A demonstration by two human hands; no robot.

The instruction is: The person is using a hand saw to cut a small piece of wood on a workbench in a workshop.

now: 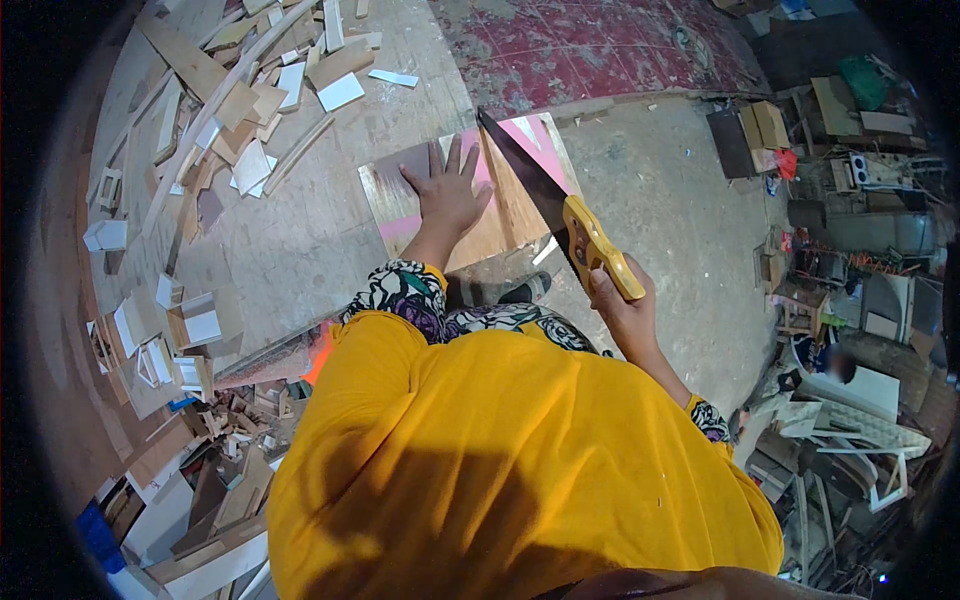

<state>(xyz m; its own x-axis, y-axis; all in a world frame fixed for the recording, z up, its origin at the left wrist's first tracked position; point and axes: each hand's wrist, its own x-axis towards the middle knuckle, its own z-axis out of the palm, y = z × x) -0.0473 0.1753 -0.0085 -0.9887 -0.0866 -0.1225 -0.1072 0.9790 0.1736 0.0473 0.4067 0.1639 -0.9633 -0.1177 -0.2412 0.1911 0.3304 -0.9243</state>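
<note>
A wooden board (510, 218) with pink and greyish-purple painted patches lies in front of me, its right part reaching past the edge of the work surface. My left hand (448, 195) is pressed flat on it with the fingers spread. In my right hand (625, 312) is a handsaw (540, 185) with a yellow handle and a dark blade, the fingers wrapped round the handle. The blade slants up and to the left across the board's right part, its tip near the far edge. Whether the teeth touch the wood I cannot tell.
Wood offcuts (235, 110) are heaped on the work surface (330, 210) at the far left, with white-faced pieces (200, 318) nearer. More scraps (230, 490) lie low at the left. Red tiled floor (600, 50) stretches ahead. Cardboard boxes (765, 125) and a person (825, 360) are at the right.
</note>
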